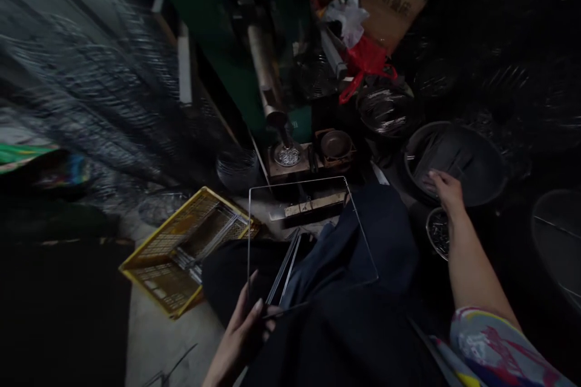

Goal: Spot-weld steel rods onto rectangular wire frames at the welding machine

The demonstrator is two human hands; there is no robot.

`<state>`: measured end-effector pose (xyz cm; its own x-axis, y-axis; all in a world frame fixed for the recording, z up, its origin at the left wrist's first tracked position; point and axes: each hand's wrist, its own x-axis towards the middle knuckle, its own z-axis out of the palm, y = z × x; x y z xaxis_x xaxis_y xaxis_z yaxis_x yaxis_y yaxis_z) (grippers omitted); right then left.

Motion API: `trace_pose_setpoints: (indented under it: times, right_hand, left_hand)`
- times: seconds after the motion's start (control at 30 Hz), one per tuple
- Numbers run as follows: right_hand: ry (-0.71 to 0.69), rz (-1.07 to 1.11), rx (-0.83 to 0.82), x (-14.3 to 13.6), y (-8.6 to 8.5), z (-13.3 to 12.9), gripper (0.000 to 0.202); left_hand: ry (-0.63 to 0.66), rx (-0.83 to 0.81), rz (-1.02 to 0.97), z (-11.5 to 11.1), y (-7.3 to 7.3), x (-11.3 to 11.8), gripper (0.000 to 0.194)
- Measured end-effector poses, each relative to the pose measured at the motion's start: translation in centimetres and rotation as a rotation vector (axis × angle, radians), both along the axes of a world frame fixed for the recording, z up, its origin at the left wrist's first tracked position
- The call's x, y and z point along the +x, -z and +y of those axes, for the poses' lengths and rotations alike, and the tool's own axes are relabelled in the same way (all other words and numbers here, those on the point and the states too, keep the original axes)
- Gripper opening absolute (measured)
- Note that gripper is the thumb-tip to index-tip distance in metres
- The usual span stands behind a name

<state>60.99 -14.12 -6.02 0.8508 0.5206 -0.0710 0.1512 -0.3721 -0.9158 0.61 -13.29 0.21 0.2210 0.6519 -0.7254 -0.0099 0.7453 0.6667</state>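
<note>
My left hand (pixel 247 317) is closed on the lower left of a thin rectangular wire frame (pixel 249 230), which stands up over my lap. Several straight metal rods (pixel 285 269) lie by that hand, across my dark trousers. Off to the right, my right hand (pixel 447 190) is over the near left rim of a wide dark basin (pixel 488 190) with thin metal pieces inside. Its fingers are bent together; whatever they hold, if anything, is too dark to make out. Under the right wrist sits a small bowl of short metal bits (pixel 438 233).
Ahead is a green machine with a metal cylinder (pixel 265 66) above a dish of small metal bits (pixel 288 155). A round brown dish (pixel 336 144) stands beside it. A yellow crate (pixel 158 302) with wire parts is left. A red bag (pixel 367 60) lies near another basin (pixel 385 112).
</note>
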Motion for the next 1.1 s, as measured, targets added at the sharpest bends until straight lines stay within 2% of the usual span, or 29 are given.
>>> trace_pose_setpoints:
  times: [0.1,0.2,0.37,0.43,0.53,0.67,0.77,0.93,1.1]
  right_hand:
    - [-0.127,-0.112,-0.083,-2.4,-2.3,-1.1,0.059]
    - [-0.164,-0.279,-0.222,-4.0,-4.9,-1.8,0.059]
    - [-0.23,-0.415,-0.259,-7.8,-9.4,-0.8,0.053]
    - [-0.334,-0.403,-0.224,-10.7,-11.0,-0.2,0.054]
    - [-0.63,-0.414,-0.173,-16.0,-12.5,0.6,0.057]
    - [-1.042,-0.539,-0.114,-22.2,-12.5,1.6,0.056]
    - [-1.224,-0.591,-0.103,-24.8,-11.5,2.2,0.057]
    - [-1.32,-0.627,-0.114,-25.8,-9.7,2.4,0.058]
    - [-1.384,-0.633,-0.114,-26.9,-9.2,1.9,0.06]
  left_hand:
    - [-0.066,-0.052,-0.12,-0.5,0.6,-2.0,0.094]
    - [-0.138,-0.025,-0.152,-1.0,1.1,-3.7,0.103]
    - [-0.184,0.021,-0.237,-0.9,1.9,-3.6,0.1]
    - [-0.185,0.057,-0.261,-0.5,2.4,-3.1,0.098]
    - [-0.183,0.08,-0.283,0.1,2.8,-2.4,0.098]
    - [-0.147,0.058,-0.338,0.2,2.8,-1.7,0.099]
    - [-0.121,0.059,-0.351,0.1,2.6,-1.5,0.1]
    - [-0.095,0.083,-0.347,0.1,2.7,-1.5,0.097]
    - [-0.085,0.087,-0.367,0.4,2.9,-1.7,0.093]
